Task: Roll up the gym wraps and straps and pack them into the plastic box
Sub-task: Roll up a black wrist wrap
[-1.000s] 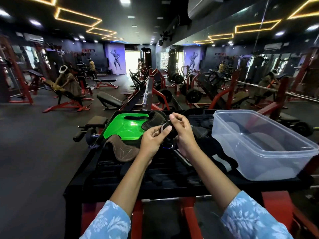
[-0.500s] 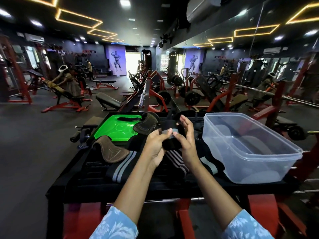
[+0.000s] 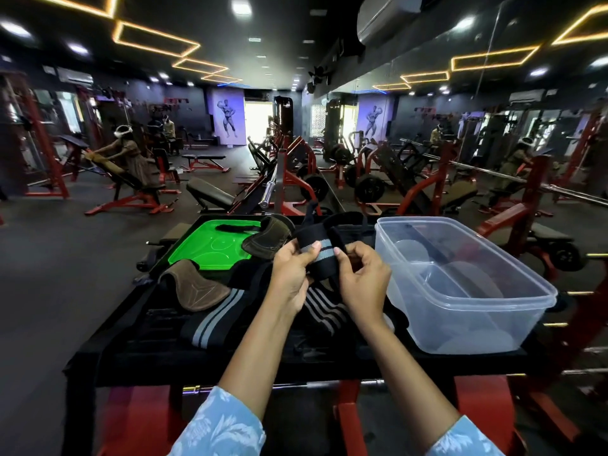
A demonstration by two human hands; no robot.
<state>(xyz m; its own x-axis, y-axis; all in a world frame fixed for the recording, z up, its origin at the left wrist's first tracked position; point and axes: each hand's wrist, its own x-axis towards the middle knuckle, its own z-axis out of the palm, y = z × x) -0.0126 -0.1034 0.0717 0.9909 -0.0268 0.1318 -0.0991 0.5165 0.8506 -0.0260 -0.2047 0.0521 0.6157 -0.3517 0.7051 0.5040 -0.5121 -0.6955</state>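
1. Up above the black bench [image 3: 250, 360], both hands meet around a black gym wrap with pale grey stripes [image 3: 317, 253].
2. Left hand [image 3: 291, 274]: its grip pinches the wrap's left edge, thumb lying across the striped face and fingers curled behind.
3. Right hand [image 3: 363, 279]: its grip pinches the wrap's right edge, fingers bent inward and thumb near the stripes.
4. The wrap is partly rolled and held clear of the bench, with a loose black tail rising behind it toward the far edge.
5. Just right of the hands stands a clear rectangular plastic box [image 3: 513, 291], open at the top; the wrap is outside it, near its left wall.
6. Under the forearms lie more black striped wraps [image 3: 214, 319], spread flat on the bench.
7. A brown leather grip pad [image 3: 192, 286] rests on the left part of the bench, and a second brown pad [image 3: 266, 236] overlaps the edge of a bright green plastic lid [image 3: 204, 248] behind it.
8. Light blue floral sleeves [image 3: 220, 426] cover both forearms near the bottom edge.
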